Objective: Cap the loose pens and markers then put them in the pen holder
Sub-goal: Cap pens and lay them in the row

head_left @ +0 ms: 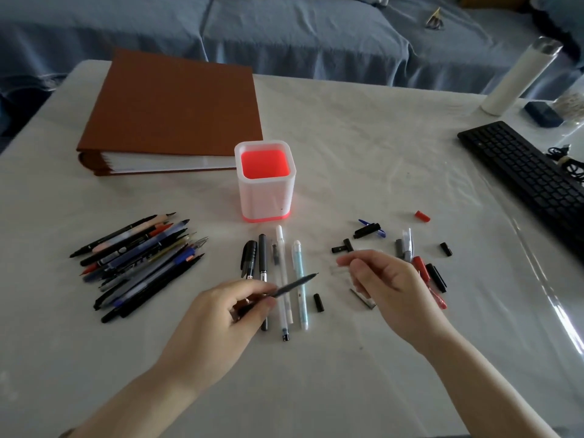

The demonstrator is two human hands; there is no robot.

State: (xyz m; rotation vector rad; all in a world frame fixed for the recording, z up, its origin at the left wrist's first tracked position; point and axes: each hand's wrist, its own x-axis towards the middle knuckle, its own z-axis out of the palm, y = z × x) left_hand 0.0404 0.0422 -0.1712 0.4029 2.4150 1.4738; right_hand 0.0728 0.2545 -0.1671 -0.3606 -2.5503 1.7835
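Now, pen pile: a heap of loose pens and markers [139, 263], black, blue and red with no caps, lies well left of the left hand [221, 314].
Left hand: its fingers curl round a thin dark grey pen [294, 283], with the bare tip pointing at the right hand [388, 286].
Between the hands: a short row of capped pens [263, 257] lies flat.
Pen holder: the square white cup with a pink-red inside [265, 188] stands past that row with nothing in it.
Right hand: it is apart from the left and pinches what looks like a small clear cap [339, 268], but it is blurry.
Caps: little black, red and blue caps [366, 230] lie around and to the right of the right hand.
What could go wrong: the cap may not fit this pen. The tip could miss and ink a finger. A clear cap is easy to drop and lose on the pale cloth.
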